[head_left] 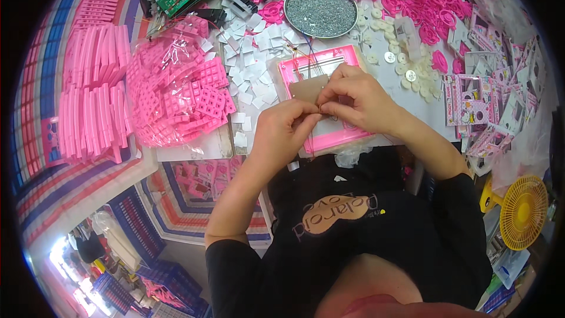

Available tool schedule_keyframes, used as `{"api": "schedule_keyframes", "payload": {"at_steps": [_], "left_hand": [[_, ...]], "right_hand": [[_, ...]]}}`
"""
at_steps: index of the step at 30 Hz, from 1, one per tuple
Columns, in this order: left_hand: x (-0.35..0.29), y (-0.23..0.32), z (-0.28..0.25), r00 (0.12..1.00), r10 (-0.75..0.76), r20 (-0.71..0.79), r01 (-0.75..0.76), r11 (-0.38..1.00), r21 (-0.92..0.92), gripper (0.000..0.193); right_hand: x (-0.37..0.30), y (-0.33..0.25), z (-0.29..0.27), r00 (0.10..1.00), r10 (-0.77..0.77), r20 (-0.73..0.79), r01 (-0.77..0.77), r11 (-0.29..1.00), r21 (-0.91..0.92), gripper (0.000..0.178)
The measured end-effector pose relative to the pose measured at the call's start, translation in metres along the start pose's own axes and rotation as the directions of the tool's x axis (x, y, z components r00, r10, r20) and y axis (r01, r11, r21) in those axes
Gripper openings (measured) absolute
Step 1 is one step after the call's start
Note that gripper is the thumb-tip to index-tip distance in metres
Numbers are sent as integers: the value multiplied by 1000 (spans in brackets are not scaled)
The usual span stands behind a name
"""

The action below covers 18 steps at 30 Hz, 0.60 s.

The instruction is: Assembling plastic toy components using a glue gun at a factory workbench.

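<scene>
A pink plastic housing lies on the table in front of me. Over its middle sits a small brown circuit board, with thin red and dark wires running from its far edge. My left hand is closed in a pinch at the board's near left corner; what lies between thumb and forefinger is hidden. From the right, my right hand pinches a thin wire at the board's near edge. Both sets of fingertips almost meet there, and the fingers cover part of the board.
A round tray of small screws stands beyond the housing. White paper squares and a bag of pink keypads lie left, with stacked pink parts farther out. Right are whitish discs, printed cards and a yellow fan.
</scene>
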State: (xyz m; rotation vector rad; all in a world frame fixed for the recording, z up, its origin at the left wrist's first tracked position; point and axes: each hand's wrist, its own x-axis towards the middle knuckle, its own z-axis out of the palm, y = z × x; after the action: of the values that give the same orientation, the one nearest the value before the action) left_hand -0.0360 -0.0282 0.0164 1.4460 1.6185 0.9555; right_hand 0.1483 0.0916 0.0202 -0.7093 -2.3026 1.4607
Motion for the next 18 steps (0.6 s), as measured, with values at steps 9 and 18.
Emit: {"api": "schedule_keyframes", "payload": {"at_steps": [9, 18], "left_hand": [[1, 4, 9, 987, 162, -21, -155, 970, 190, 7], [-1, 11, -9, 974, -221, 46, 225, 970, -89, 10]], "right_hand": [[1, 0, -4, 994, -101, 28, 102, 994, -44, 18], [1, 2, -11, 992, 4, 123, -16, 995, 100, 19]]}}
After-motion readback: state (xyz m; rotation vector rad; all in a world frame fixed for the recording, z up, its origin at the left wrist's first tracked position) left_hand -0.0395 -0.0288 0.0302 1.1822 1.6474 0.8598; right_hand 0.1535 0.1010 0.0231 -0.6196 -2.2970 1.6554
